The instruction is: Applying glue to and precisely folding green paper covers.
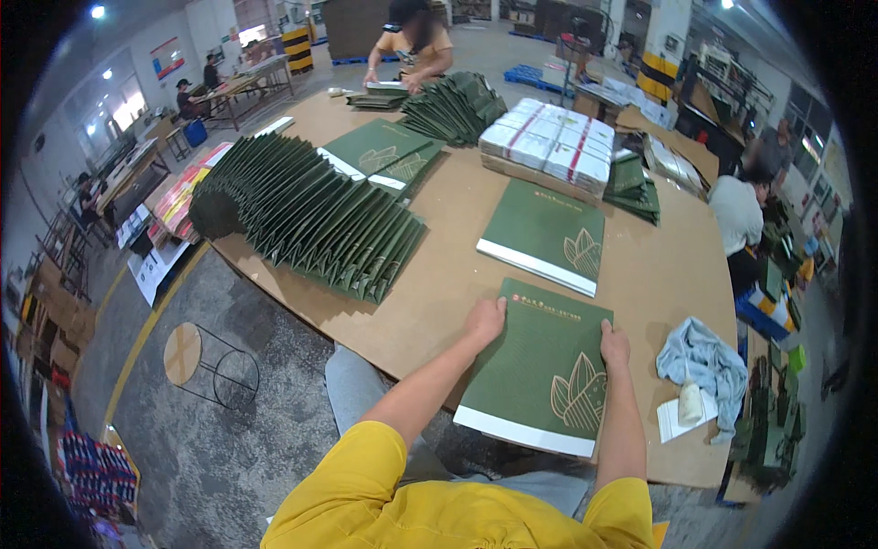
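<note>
A flat green paper bag (535,366), with a gold leaf print and a white strip along its near edge, lies between my hands at the table's front. My left hand (486,320) grips its far left corner, thumb on top. On the opposite edge, my right hand (615,346) holds the far right corner with the fingers mostly hidden. Just beyond lies a flat pile of matching green bags (540,224). To the left, a long fanned row of folded green bags (311,215) leans across the cardboard-covered table (444,256).
Right of me sit a light blue cloth (700,361) and a white bottle (690,403). A strapped white bundle (549,137) stands farther back. Across the table a co-worker (421,46) handles green bags. A round stool (184,354) stands on the floor at left.
</note>
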A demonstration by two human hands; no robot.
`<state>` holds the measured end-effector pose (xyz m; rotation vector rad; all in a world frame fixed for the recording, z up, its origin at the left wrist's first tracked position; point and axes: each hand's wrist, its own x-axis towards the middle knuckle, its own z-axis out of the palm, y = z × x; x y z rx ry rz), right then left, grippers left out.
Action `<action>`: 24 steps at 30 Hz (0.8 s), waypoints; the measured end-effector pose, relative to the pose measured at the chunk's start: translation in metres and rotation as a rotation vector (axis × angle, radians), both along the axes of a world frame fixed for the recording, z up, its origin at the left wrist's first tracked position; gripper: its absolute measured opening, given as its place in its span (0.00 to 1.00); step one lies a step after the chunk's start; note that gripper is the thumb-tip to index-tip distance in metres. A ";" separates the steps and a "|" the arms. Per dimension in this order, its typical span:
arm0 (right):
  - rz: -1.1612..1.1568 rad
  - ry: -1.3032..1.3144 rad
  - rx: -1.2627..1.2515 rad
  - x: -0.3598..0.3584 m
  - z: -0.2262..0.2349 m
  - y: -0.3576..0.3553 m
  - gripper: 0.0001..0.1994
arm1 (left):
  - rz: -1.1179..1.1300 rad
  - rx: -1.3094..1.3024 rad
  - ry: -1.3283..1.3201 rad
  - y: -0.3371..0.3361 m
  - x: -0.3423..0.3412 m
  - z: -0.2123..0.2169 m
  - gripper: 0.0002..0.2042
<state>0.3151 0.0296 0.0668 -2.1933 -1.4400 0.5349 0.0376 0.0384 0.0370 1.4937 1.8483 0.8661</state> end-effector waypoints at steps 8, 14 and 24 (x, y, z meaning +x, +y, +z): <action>0.078 -0.130 0.083 0.000 -0.027 0.011 0.21 | 0.027 0.128 -0.127 0.007 0.000 -0.041 0.17; 0.033 -0.160 0.128 0.011 -0.056 0.016 0.19 | -0.072 0.158 -0.011 0.004 0.014 -0.029 0.11; 0.012 -0.183 0.017 0.010 -0.057 0.069 0.13 | -0.203 0.011 0.307 0.005 0.019 -0.020 0.11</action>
